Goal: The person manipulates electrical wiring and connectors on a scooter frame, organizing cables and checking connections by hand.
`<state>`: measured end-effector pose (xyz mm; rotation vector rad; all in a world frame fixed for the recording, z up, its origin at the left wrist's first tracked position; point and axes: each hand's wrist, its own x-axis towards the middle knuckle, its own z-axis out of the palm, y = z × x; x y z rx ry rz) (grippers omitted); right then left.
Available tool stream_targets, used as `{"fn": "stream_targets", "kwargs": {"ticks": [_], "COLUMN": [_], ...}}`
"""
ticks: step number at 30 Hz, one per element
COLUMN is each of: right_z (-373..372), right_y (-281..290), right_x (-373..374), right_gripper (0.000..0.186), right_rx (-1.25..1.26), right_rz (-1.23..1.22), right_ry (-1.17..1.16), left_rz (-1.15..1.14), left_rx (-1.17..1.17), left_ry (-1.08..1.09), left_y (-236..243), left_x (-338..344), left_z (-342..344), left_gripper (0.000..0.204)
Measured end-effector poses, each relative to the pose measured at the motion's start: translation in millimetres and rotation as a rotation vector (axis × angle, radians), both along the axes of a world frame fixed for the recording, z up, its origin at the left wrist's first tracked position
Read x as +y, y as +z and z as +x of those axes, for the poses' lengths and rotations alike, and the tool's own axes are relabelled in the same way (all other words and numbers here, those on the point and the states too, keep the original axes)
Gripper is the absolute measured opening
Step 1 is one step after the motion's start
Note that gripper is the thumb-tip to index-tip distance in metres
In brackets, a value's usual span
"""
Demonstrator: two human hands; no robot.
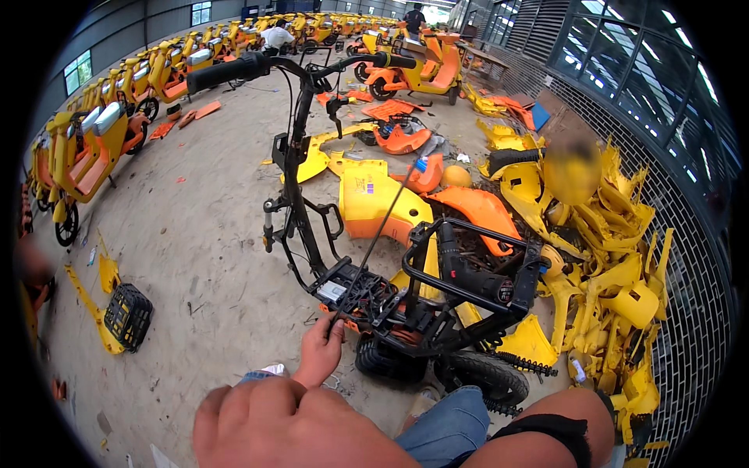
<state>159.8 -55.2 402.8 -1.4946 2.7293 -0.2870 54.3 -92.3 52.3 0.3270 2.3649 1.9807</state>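
Note:
A stripped black scooter frame [304,242] with handlebar, exposed deck parts and rear wheel stands before me. My left hand [318,351] grips the lower part of a long thin dark rod [381,234] at the deck. The rod slants up to the right, with a blue piece at its tip. My right hand [289,421] is close to the camera, below the left one, with its fingers curled; what they hold is hidden. A black power drill [468,265] rests in the tubular rear rack.
Yellow and orange panels [616,304] are heaped along the brick wall at right. Loose panels [382,195] lie behind the frame. Rows of scooters [90,156] line the left. Two people [277,35] are farther back. A black basket [129,316] lies on the left floor.

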Motion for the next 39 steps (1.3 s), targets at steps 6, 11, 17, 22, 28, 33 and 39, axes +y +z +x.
{"fn": "stream_targets", "kwargs": {"ticks": [6,11,17,22,28,33,39], "right_z": [3,17,36,52,-13,-23,-30], "right_y": [3,3,11,35,-93,-168,-228], "right_x": [-1,0,-4,28,95,123,140], "right_gripper": [0.019,0.019,0.019,0.019,0.023,0.029,0.031], "right_rx": [0.024,0.015,-0.008,-0.209,-0.356,-0.467,-0.521], "right_rz": [-0.009,0.008,0.059,0.217,-0.135,-0.122,-0.230], "right_ry": [0.006,-0.006,-0.006,-0.171,-0.704,-0.847,-0.953], "left_rz": [0.000,-0.079,-0.039,-0.054,-0.053,-0.011,0.026], "left_rx": [0.024,0.098,0.051,0.045,0.142,0.001,0.032], "left_ry": [0.017,0.047,0.080,0.071,0.159,0.029,-0.033], "left_y": [-8,-9,-1,2,-7,4,-9], "left_x": [-3,0,-3,-5,-21,-9,-13], "left_z": [-1,7,15,27,24,24,13], "left_gripper": [0.017,0.016,0.017,0.018,0.018,0.017,0.019]}}
